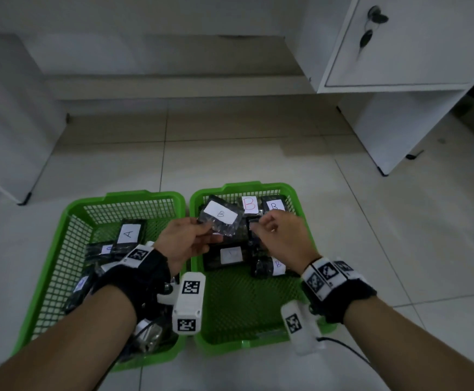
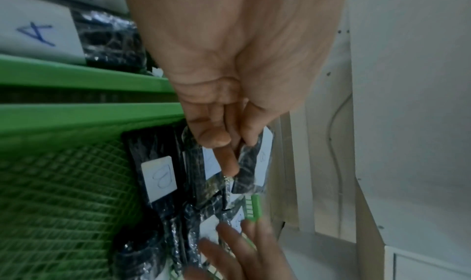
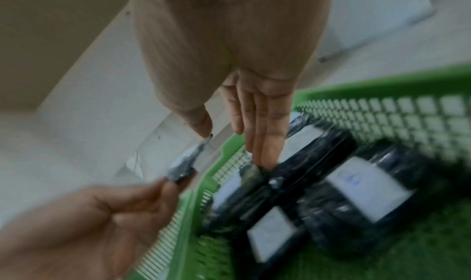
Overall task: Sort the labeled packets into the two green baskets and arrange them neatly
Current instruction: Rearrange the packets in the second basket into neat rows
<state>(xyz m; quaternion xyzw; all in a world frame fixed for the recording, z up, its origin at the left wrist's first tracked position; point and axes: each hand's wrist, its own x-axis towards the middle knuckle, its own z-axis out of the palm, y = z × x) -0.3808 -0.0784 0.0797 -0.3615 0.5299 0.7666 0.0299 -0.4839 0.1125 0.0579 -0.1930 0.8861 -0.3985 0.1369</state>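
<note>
- Floor (image 1: 258, 148) of pale tiles carries everything; a white cabinet (image 1: 416, 66) with a key in its door stands at the far right.
- Two green baskets sit side by side on the tiles, rims almost touching. The left basket (image 1: 69, 221) has black packets lying along its left side, the far one (image 1: 130, 232) with a white label marked A.
- The right basket (image 1: 297, 198) holds packets marked B in its far half: a red-lettered one (image 1: 249, 205) and a black-lettered one (image 1: 275, 206) against the far wall, one (image 1: 231, 255) flat in the middle, one (image 1: 269, 267) nearer the right side.
- Both forearms reach in from below, each with a black wrist strap and white marker blocks.
- The left hand (image 1: 183, 241) is over the gap between the baskets, thumb and fingers pinching the near corner of a black packet labelled B (image 1: 221, 215), held tilted above the right basket's far-left part.
- The right hand (image 1: 280, 238) is over the right basket, fingers bent downward. In the wrist view its fingertips (image 3: 265, 157) touch a packet below, with the thumb apart; blur hides whether they grip it, so I cannot tell.
</note>
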